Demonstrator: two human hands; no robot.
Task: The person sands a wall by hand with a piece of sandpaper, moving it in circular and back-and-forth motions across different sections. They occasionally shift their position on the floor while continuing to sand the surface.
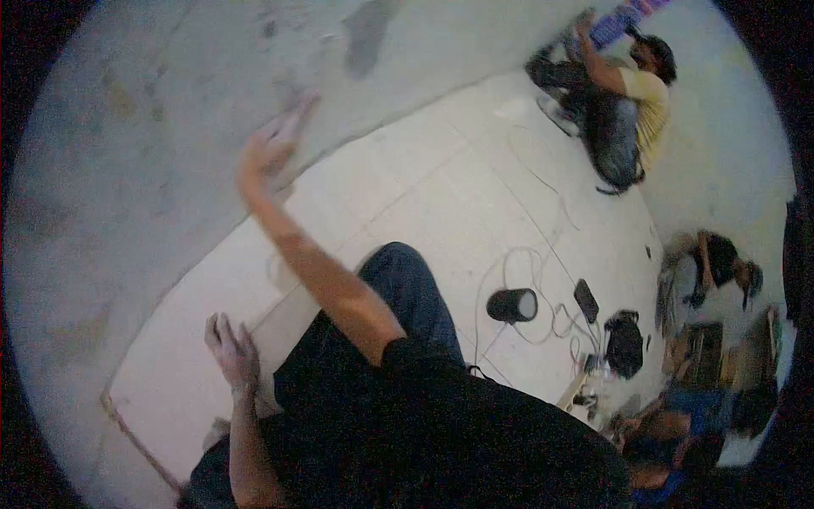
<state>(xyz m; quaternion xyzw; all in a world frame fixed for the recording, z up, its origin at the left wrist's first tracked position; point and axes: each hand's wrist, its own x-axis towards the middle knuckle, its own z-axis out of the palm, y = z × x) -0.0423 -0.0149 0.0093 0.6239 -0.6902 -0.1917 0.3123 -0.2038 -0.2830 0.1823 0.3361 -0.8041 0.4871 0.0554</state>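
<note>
My right hand [273, 151] is raised against the grey wall [186, 170], with its fingers stretched toward the upper right and smeared by motion. Pale tones show along the fingers, and I cannot tell whether a thin thing lies under them. Lower down, my left hand [235, 355] hovers over the pale floor [170, 356] near my bent knee, its fingers loosely bent and apart with nothing in them. Dark patches and stains mark the wall around the right hand.
A black cylinder [512, 305] lies on the tiles among loose cables, beside a black flat device [586, 300] and a dark bag [623, 343]. One person in a yellow shirt [651, 110] sits by the wall; another [721, 259] crouches farther right.
</note>
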